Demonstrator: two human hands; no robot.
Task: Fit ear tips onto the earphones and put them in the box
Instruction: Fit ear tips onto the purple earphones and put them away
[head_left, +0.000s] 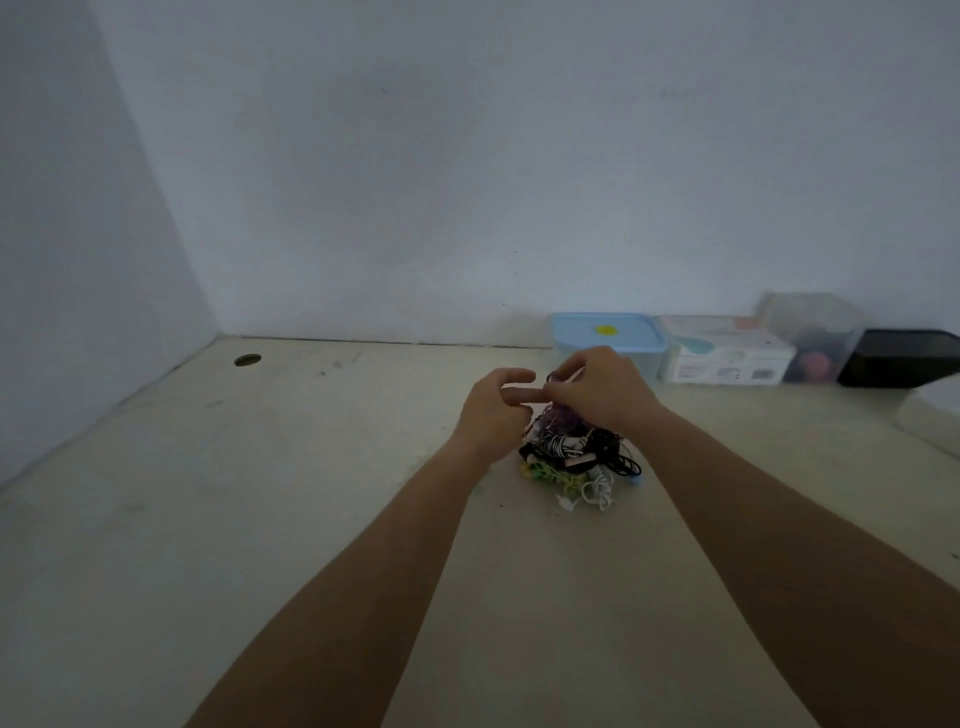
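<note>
– Patience is what this step wants, I'd say. See the right hand (605, 392)? Fingertips and thumb are pressed together on the top of the purple earphone cord (558, 418), lifting that end clear of the heap.

– And the left hand (493, 410)?

– Fingers curved, forefinger stretched across to meet the pinch. Whether there's an ear tip in it, I cannot tell; anything that small is lost from where we stand.

– So how would you do it well?

– Hold the bud steady right at the pinch, not down the cord, and bring the tip on straight so it seats all round. The pile of earphones (576, 457) sits directly beneath the pinch on the table (260, 493), black, white and green cords knotted together, so pulling upward could drag the whole lot along. Better to work the purple one loose first.

– Both wrists look raised.

– Yes, forearms reaching out level, hands hovering above the heap, the right a touch higher and bent over the left.

– And the box?

– My guess is the blue lidded box (608, 332), just beyond the pinch against the wall, lid on. A white carton (727, 353) and a black tray (898, 358) stand further right of it.
</note>
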